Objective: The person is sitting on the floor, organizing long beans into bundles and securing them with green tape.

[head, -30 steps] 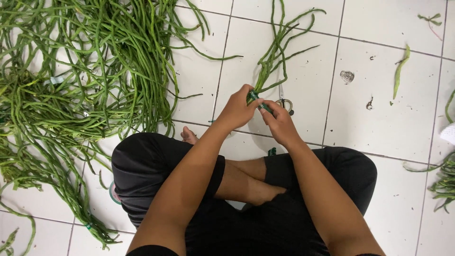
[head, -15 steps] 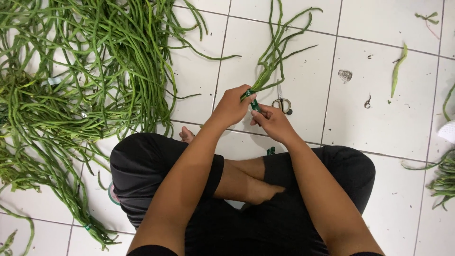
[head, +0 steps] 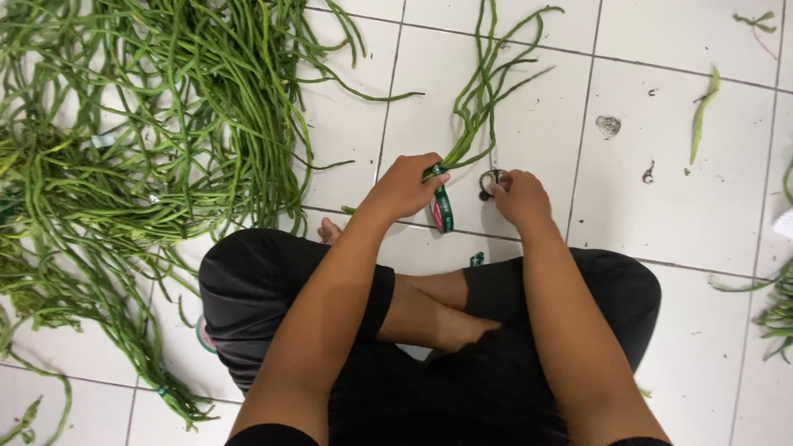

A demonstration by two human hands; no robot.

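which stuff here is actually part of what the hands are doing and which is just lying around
In hand:
- small bundle of long beans, gripped by the left hand
- green band hanging from that grip
- dark ring under the right hand

Lying about:
- big bean pile
- stray pod
- beans at right edge

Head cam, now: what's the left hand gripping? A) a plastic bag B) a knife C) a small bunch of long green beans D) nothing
C: the left hand is closed around the stem ends of a small bunch of long green beans that fans out over the white tile floor, with a green band hanging below the fist.
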